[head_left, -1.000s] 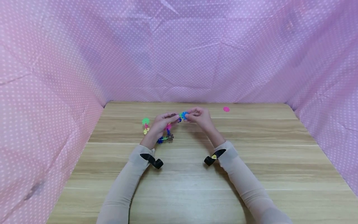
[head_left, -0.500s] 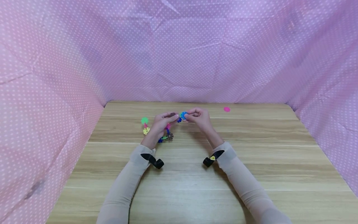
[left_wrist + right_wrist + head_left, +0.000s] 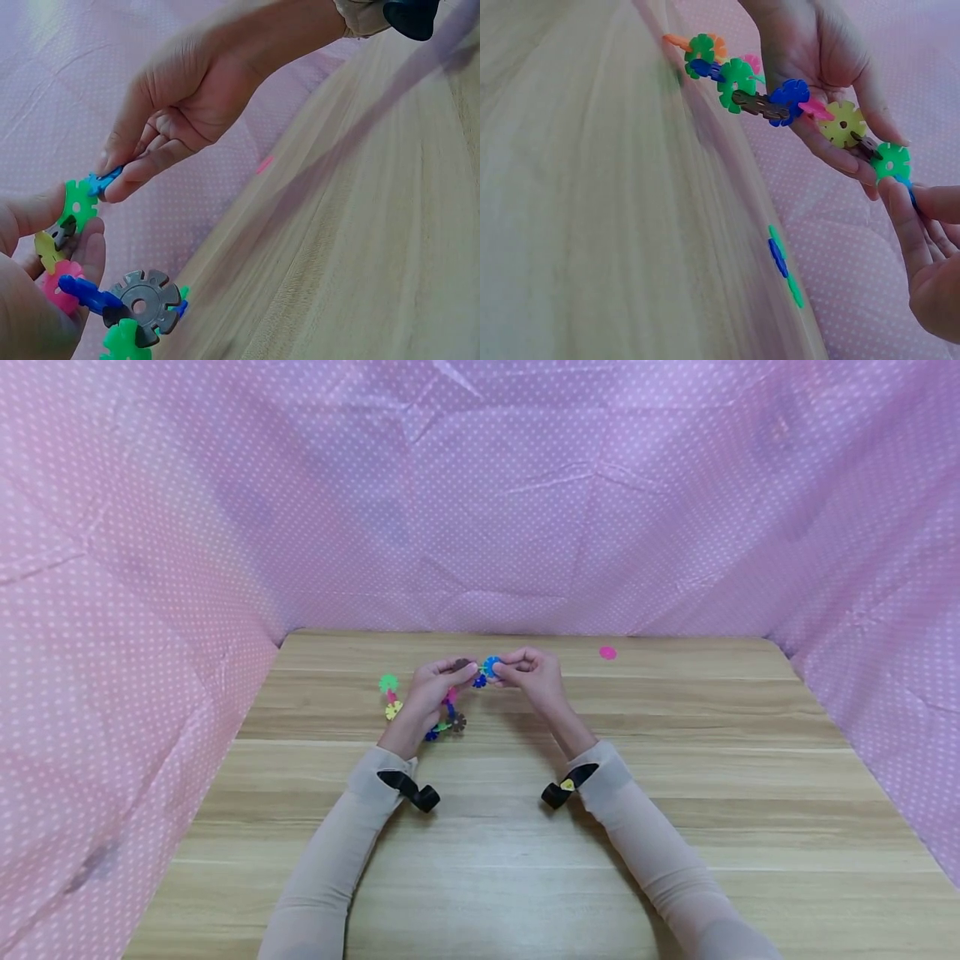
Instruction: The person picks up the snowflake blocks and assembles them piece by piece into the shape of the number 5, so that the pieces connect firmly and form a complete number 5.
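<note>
My left hand (image 3: 429,693) holds one end of a chain of interlocked plastic snowflake discs, with thumb and fingers at a green disc (image 3: 80,202) and a brown disc (image 3: 868,148). A light blue snowflake disc (image 3: 492,667) is pinched between thumb and fingers of my right hand (image 3: 534,677). Its edge meets the green disc; how deep the slots sit is too small to tell. The chain hangs past my left palm, through a yellow disc (image 3: 842,124), a pink disc (image 3: 63,286) and a grey-brown disc (image 3: 140,306). Part of it is hidden behind the left hand in the head view.
A pink disc (image 3: 607,653) lies apart near the back edge of the wooden table (image 3: 675,827). Green and blue pieces (image 3: 778,259) lie near the table's edge in the right wrist view. Pink dotted cloth (image 3: 480,527) hangs behind and at both sides.
The light blue disc and my right hand have shifted very slightly left. Both hands keep their hold, and the chain by the left hand has swung a little.
</note>
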`<state>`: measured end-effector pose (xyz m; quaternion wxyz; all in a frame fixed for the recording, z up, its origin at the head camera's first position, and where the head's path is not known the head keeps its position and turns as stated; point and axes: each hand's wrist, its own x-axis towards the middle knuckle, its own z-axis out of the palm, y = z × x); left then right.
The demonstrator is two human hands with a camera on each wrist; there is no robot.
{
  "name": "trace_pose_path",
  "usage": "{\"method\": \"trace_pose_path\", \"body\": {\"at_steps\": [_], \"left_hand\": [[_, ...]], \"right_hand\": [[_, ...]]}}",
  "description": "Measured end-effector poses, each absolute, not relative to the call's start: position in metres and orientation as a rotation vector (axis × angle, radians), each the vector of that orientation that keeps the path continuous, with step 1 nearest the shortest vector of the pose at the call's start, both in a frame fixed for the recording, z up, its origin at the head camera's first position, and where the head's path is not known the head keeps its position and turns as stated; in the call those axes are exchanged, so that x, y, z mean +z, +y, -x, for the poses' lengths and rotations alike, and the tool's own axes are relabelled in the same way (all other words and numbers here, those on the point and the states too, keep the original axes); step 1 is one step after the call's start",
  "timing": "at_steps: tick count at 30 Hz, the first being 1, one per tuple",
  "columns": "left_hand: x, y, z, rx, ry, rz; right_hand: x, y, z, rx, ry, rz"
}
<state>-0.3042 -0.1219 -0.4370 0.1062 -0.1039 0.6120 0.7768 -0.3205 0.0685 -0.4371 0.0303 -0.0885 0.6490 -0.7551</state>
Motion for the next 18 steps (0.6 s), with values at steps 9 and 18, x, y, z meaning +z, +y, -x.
{"method": "trace_pose_path", "body": {"at_steps": [9, 18], "left_hand": [[-0.4348, -0.1235, 0.3025, 2.263, 1.82, 0.264], [-0.4299, -0.1298, 0.3031, 2.128, 1.887, 0.08]], "right_hand": [[-0.4377, 0.0668, 0.3184, -2.339, 1.968, 0.279], [-0.4354, 0.0723, 0.3228, -2.246, 1.967, 0.314]]}}
